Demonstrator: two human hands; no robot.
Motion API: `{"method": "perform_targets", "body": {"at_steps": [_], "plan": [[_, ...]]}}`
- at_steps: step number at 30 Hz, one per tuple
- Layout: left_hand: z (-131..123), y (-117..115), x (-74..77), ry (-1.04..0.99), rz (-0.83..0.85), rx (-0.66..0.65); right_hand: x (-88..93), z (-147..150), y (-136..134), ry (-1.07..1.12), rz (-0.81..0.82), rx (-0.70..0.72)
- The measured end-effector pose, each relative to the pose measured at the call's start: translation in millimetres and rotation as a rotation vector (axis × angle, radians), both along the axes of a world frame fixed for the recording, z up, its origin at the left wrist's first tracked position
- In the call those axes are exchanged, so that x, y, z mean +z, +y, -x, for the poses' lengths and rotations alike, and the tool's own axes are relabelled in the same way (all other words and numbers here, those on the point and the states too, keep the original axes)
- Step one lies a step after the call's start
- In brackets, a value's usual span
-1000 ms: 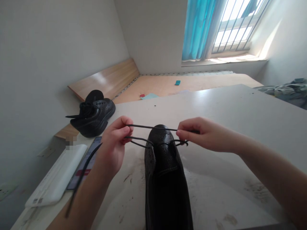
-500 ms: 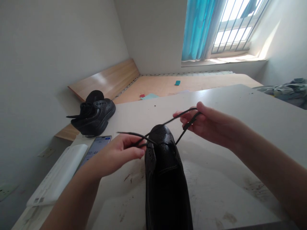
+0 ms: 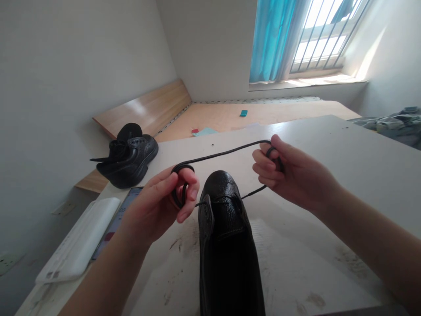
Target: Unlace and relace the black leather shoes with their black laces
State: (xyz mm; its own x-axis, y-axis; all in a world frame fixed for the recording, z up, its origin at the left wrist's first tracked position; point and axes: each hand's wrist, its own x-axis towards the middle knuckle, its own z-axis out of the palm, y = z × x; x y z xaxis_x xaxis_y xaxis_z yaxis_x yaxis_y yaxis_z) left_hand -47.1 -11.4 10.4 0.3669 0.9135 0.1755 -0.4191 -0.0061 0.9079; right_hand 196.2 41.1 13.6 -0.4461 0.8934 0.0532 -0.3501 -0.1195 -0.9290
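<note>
A black leather shoe stands on the white table with its toe pointing away from me and its opening toward me. Its dark shoelace runs through the eyelets near the tongue, and a length of it stretches between my two hands above the toe. To the left of the shoe, my left hand is closed on the lace, which loops around its fingers. My right hand, raised to the right of the toe, pinches the lace between thumb and fingers, with part of it wrapped over them.
Another black shoe sits at the table's far left. Nearer lie a phone, partly covered by my left arm, and a white flat object. Beyond the white table is a wooden surface with a small teal item.
My left hand has risen and closed around the lace, now looped on its fingers. My right fingers have curled in. The lace has moved up off the toe and spans between both hands.
</note>
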Motion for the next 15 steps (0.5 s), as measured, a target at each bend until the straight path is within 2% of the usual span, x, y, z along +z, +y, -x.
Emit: {"method": "perform_targets", "body": {"at_steps": [2, 4, 6, 8, 9, 11, 13, 15], "plan": [[0.7, 1.8, -1.0, 0.046, -0.06, 0.123, -2.3, 0.4, -0.1, 0.008, -0.016, 0.013], [1.5, 4.6, -3.5, 0.222, -0.157, 0.331, -5.5, 0.8, -1.3, -0.049, -0.086, 0.011], [1.9, 7.7, -7.5, 0.597, -0.278, 0.574, -9.6, 1.8, -3.6, -0.203, -0.191, -0.028], [1.3, 10.4, -12.2, 1.023, -0.381, 0.706, -14.5, 4.0, -6.2, -0.39, -0.274, -0.035], [0.5, 11.5, -14.4, 1.183, -0.405, 0.703, -17.0, 5.5, -7.3, -0.464, -0.3, -0.011], [-1.6, 12.7, -18.1, 1.306, -0.398, 0.607, -21.8, 9.1, -8.8, -0.546, -0.337, 0.06], [-4.1, 12.0, -20.4, 1.226, -0.376, 0.511, -25.7, 12.5, -9.1, -0.562, -0.362, 0.094], [-6.2, 9.2, -21.4, 1.06, -0.424, 0.483, -28.4, 14.9, -9.0, -0.574, -0.379, 0.054]]}}
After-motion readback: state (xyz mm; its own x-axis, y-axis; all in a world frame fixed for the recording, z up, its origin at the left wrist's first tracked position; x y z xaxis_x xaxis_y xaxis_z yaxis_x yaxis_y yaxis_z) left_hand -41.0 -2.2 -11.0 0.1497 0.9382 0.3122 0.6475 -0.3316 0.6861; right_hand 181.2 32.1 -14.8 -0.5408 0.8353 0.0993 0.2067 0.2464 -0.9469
